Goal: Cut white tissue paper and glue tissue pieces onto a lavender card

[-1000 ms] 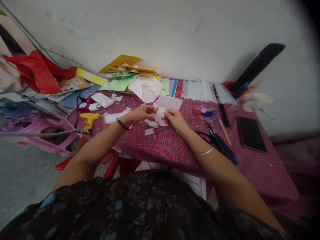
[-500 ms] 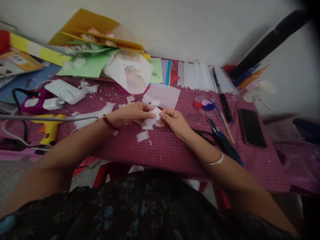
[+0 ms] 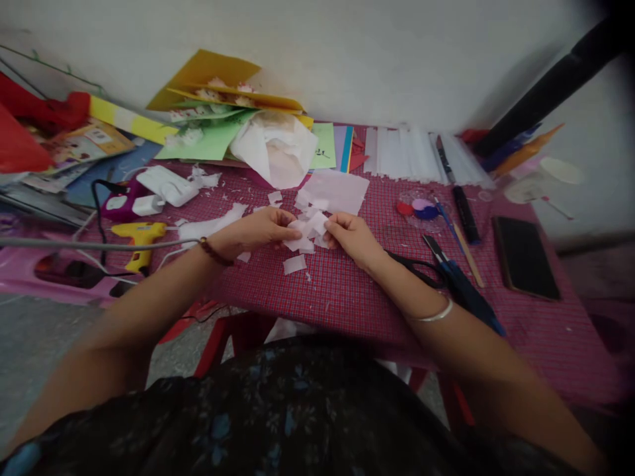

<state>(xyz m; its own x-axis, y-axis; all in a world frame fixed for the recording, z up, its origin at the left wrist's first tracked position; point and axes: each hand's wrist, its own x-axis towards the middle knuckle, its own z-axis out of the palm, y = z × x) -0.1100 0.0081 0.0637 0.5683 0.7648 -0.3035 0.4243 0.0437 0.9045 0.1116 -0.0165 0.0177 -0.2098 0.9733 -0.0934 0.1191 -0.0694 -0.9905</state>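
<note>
My left hand (image 3: 265, 231), a beaded bracelet at its wrist, is closed in a pinch with thumb and forefinger at the edge of thin white paper squares. Opposite it, my right hand (image 3: 353, 241) pinches a small white paper square (image 3: 316, 226) between thumb and fingertips. More cut squares lie overlapped below and around the fingers, so the exact edges of what each hand grips are partly hidden. One loose paper piece (image 3: 294, 264) rests nearer the table's front edge. Behind the hands is a larger sheet of thin white paper (image 3: 342, 190).
Right of my forearm are black-handled scissors (image 3: 417, 268), a box cutter (image 3: 454, 274), a marker (image 3: 465, 215) and a phone (image 3: 526, 258). At left are a yellow glue gun (image 3: 141, 239), a cable and white chargers (image 3: 169, 185). A crumpled white bag (image 3: 275, 149) stands behind.
The view has shifted, so everything sits further right. My fingertips have drawn slightly apart, and the paper square stays with my right hand.
</note>
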